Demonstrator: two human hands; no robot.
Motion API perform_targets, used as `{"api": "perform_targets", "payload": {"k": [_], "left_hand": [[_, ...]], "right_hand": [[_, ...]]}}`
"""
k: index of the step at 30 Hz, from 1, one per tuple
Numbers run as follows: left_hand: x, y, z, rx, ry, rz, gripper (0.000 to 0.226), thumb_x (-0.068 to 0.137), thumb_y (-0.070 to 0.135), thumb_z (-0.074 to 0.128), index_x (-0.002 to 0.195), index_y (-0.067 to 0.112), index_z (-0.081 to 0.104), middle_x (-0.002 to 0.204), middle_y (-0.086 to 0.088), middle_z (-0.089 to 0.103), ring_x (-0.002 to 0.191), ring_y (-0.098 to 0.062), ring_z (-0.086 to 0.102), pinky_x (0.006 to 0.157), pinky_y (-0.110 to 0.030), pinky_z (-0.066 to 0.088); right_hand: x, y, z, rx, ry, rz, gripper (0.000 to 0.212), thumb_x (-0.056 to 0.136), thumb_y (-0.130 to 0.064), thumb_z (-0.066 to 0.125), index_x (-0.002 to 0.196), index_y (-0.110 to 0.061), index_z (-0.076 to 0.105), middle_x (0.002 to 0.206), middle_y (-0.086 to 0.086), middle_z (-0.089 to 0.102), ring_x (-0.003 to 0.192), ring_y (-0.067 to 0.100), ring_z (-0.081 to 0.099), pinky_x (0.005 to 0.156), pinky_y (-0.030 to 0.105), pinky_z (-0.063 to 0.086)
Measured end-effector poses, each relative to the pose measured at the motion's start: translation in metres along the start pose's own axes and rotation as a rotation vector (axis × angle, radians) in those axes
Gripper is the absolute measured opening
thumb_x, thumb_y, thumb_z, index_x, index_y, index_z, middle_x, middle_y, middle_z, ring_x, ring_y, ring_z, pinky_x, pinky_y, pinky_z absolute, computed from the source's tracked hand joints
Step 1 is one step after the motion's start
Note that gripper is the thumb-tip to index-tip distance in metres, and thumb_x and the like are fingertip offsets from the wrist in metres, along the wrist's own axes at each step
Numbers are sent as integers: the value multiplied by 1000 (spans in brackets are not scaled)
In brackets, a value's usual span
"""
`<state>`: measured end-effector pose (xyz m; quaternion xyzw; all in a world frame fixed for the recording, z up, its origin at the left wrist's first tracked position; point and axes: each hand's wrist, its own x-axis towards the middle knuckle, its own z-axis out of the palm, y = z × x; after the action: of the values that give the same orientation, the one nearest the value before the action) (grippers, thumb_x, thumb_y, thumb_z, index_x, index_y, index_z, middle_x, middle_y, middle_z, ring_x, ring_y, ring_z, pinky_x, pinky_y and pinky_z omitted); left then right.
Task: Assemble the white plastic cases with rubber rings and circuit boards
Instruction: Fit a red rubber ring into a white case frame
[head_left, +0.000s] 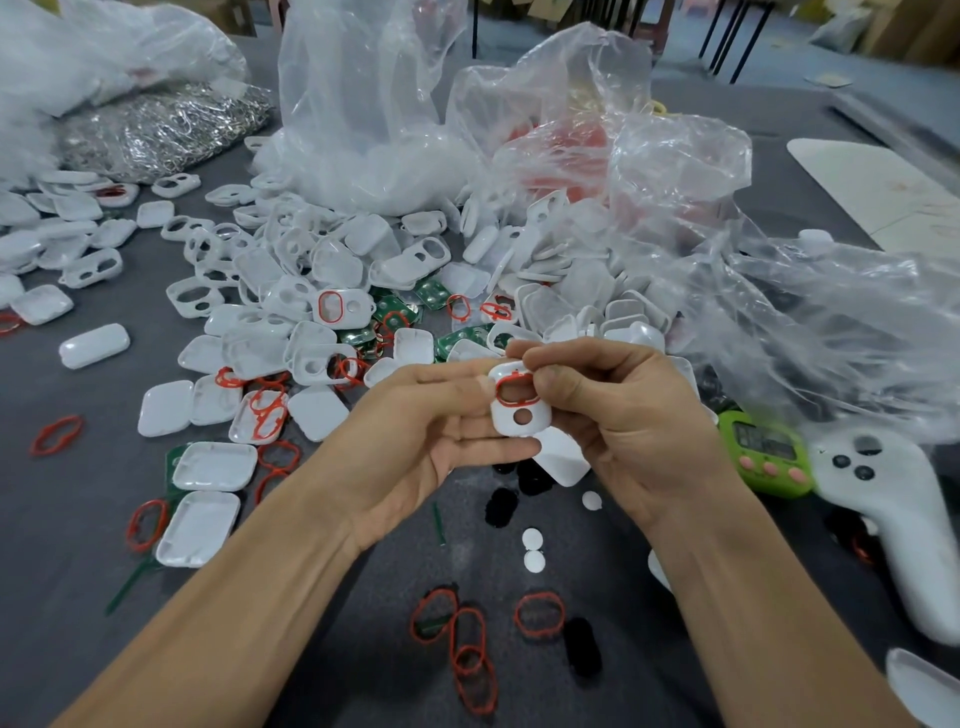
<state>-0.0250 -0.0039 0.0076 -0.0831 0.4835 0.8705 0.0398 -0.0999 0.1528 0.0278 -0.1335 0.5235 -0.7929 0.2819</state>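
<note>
I see the left hand pinch a two-holed white plastic case over the grey table at its near middle, while the curled right hand pinches the thin red rubber ring at its larger hole.

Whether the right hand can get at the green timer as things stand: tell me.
Likely yes, once freed. The green timer lies uncovered just right of the right hand, nothing between them; but that hand now pinches the red ring on the white case.
</note>
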Motion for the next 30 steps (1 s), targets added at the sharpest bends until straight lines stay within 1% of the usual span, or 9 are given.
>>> {"api": "perform_targets", "payload": {"k": [4,9,15,18,21,22,24,27,30], "left_hand": [[3,-1,9,-22,114,5,32,80,25,69,98,0,80,103,-22,77,95,-29,77,75,-36,63],[4,-1,12,-42,150,8,27,79,20,67,93,2,81,99,-19,78,93,-25,77,74,-32,63],[3,-3,12,6,182,23,28,80,21,68,94,-1,79,95,-17,78,87,-24,77,75,-34,64],[2,-3,12,29,199,36,26,83,21,67,92,1,80,94,-15,78,83,-21,77,71,-32,63],[2,-4,13,55,218,61,24,83,22,67,92,6,82,95,-15,79,82,-20,77,68,-29,63],[2,-5,13,65,220,69,25,82,23,67,92,6,82,96,-15,79,83,-21,77,68,-29,63],[2,-4,14,72,214,78,26,82,24,67,93,7,82,96,-15,79,84,-21,77,69,-30,62],[0,-4,14,62,196,75,27,83,26,66,93,7,82,94,-14,79,83,-20,77,69,-30,63],[-1,-5,13,46,173,54,30,84,26,65,97,4,80,95,-16,78,85,-21,77,70,-30,63]], "right_hand": [[0,2,2,2,3,-25,15,56,-11,80,71,-9,81,98,9,79,86,19,76,72,24,60],[1,4,3,-12,-33,-9,13,67,-5,72,74,-9,81,102,7,79,96,17,75,76,25,60],[1,7,5,-37,16,-35,11,67,-7,74,75,-8,81,102,11,79,100,21,74,85,30,61],[0,8,8,-48,42,-49,11,67,-6,73,74,-8,80,99,9,79,95,20,75,80,29,62],[-1,10,11,-50,50,-67,11,74,1,73,74,-7,80,95,10,79,84,20,76,65,28,61],[-1,10,10,-60,54,-84,19,80,6,70,74,-8,80,93,10,79,81,20,76,62,28,61],[0,12,9,-89,67,-118,30,85,11,66,74,-11,81,91,9,79,80,19,75,65,27,60],[0,13,7,-92,67,-133,15,76,-2,74,75,-15,83,90,9,80,81,20,75,74,28,61],[0,13,3,-43,9,-93,12,67,-11,75,75,-16,83,87,6,80,78,18,76,72,25,60]]}}
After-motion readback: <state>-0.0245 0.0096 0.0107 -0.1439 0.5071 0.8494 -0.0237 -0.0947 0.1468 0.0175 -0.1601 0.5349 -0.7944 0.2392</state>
